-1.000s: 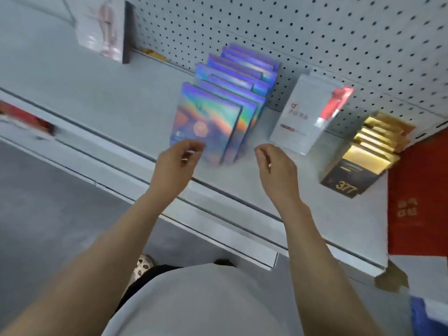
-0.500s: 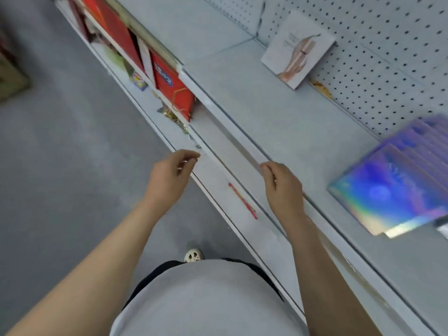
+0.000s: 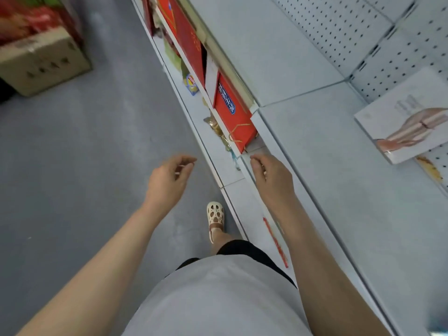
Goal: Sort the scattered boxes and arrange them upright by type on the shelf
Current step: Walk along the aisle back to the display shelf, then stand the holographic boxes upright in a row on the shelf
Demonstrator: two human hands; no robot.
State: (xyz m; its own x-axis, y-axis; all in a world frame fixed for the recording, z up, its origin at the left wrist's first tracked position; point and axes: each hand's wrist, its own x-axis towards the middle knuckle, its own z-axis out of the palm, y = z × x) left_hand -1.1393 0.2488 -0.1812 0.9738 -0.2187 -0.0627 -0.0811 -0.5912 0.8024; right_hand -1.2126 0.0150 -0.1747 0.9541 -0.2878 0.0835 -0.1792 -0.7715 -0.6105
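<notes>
Gone are the holographic boxes; grey floor (image 3: 72, 146) beside white shelf (image 3: 339, 166).

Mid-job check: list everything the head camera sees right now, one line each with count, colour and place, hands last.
white box: one, white with a pinkish picture, leaning on the pegboard at the right of the upper shelf
upper shelf: one, pale grey, running up the right side
pegboard: pale grey, perforated, behind the upper shelf
red boxes: at least two, red, upright on the lower shelf under the upper shelf's edge
small blue and yellow item: one, on the lower shelf, too small to identify
cardboard carton: one, brown, on the floor at top left
floor: grey, left half
shoe: one, cream, on the floor by the shelf base
left hand: loosely curled, holding nothing, above the floor
right hand: loosely curled, holding nothing, over the shelf edge
</notes>
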